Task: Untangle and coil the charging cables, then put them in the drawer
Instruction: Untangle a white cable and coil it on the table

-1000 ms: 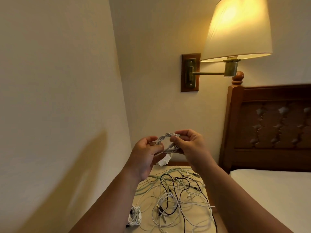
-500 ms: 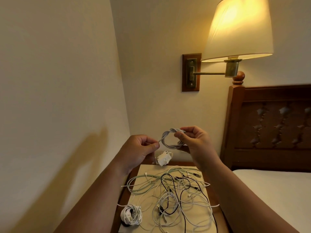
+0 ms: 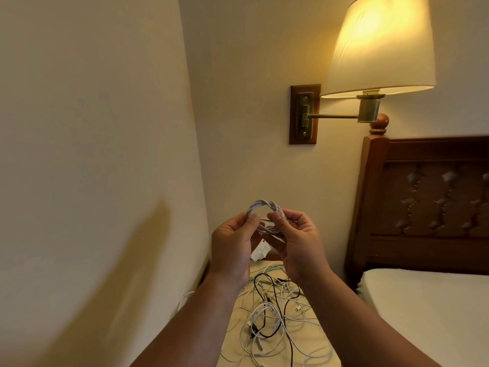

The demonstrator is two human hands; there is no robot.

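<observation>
A small coil of white cable (image 3: pixel 260 205) is held up in front of the wall, above the nightstand. My left hand (image 3: pixel 234 241) grips the coil's left side, and my right hand (image 3: pixel 297 241) pinches its right side with thumb and forefinger. A white charger plug (image 3: pixel 260 252) hangs below the coil, partly behind my left hand. Below the hands lies a tangle of white, pale green and black cables (image 3: pixel 267 321) on the nightstand top (image 3: pixel 315 348). No drawer is in view.
A wall stands close on the left. A lit wall lamp (image 3: pixel 378 46) on a brass arm hangs above right. The wooden headboard (image 3: pixel 423 202) and the bed's white mattress (image 3: pixel 428 308) are at the right, next to the nightstand.
My left hand has come back onto the coil, both hands now closer together on it. The view has shifted, hiding the coiled white cable at the nightstand's front left.
</observation>
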